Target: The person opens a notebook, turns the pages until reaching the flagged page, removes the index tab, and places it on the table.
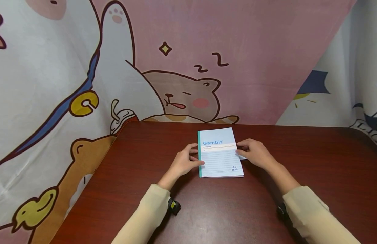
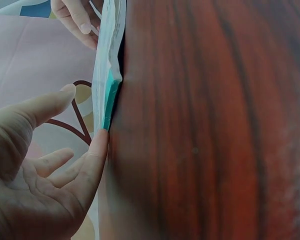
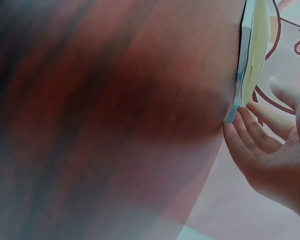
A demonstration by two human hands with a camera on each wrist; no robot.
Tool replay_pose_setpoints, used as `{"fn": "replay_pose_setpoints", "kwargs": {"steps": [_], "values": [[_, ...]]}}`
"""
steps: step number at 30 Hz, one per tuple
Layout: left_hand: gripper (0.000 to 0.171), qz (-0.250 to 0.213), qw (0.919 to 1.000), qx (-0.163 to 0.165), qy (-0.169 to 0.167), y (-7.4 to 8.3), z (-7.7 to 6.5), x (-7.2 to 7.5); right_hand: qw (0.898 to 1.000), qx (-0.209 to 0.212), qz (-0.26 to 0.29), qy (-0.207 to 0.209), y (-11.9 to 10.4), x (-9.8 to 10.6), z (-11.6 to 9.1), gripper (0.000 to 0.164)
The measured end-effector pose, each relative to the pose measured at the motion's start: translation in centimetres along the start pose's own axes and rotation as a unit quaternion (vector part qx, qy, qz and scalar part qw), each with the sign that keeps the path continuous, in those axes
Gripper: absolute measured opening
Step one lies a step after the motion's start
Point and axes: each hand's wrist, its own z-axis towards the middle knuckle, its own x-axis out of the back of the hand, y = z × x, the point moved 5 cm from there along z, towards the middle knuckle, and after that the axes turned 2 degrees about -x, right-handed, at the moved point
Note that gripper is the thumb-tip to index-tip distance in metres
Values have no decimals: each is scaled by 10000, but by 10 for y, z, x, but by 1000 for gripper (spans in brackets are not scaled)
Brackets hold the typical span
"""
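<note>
A white notebook (image 1: 220, 159) with a green spine strip and blue "Gambit" lettering lies on the table, cover up. A white corner (image 1: 243, 158) juts out from beneath its right edge. At the spine side is my left hand (image 1: 185, 161); in the left wrist view a fingertip meets the green spine (image 2: 110, 102) while the thumb stands apart, raised. My right hand (image 1: 255, 152) reaches the opposite side, its fingertips (image 3: 242, 111) against the lower edge of the stacked pages and its thumb lifted. The palms are largely hidden from above.
The dark red-brown wooden table (image 1: 313, 169) carries the notebook near its far edge. Behind and at the left hangs a cloth (image 1: 252, 61) printed with cartoon animals. Each sleeve cuff has a dark wrist camera (image 1: 174, 206) strapped to it.
</note>
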Motion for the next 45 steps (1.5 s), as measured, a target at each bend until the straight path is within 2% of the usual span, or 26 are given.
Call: {"fn": "replay_pose_setpoints", "kwargs": {"steps": [13,21,32,45], "values": [[70,-47,10000,31,-56,1,0,-1,9999,83,-83,-12,-3,0,-1,30],[69,0,9999,8,-116,1,2,-4,9997,148,-78,164,-2,2,-2,30],[70,56,9998,11,-192,2,4,-6,9998,-181,-2,127,-1,8,0,35],[72,11,9996,-91,-283,5,5,-8,9993,-288,98,219,-8,19,1,36]]}}
